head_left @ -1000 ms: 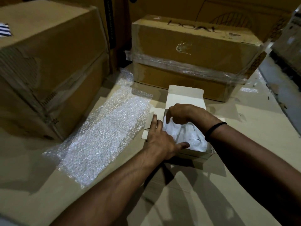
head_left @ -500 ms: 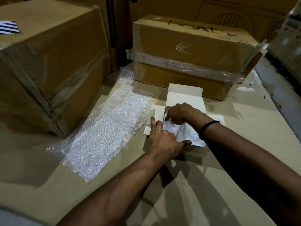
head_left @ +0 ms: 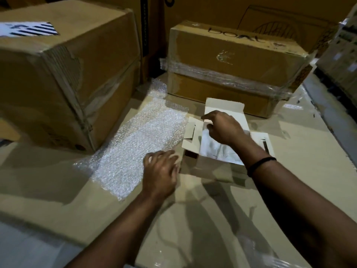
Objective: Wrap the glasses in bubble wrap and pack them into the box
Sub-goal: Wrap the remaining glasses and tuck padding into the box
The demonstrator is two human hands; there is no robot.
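The small white box (head_left: 212, 169) stands open with its flaps spread, and the wrapped glass (head_left: 218, 151) lies inside it. My right hand (head_left: 224, 128) is over the box's far half, fingers bent down above the bundle; blur hides whether they pinch it. My left hand (head_left: 162, 171) is just left of the box, loosely curled and holding nothing, at the edge of the bubble wrap sheet (head_left: 135, 144).
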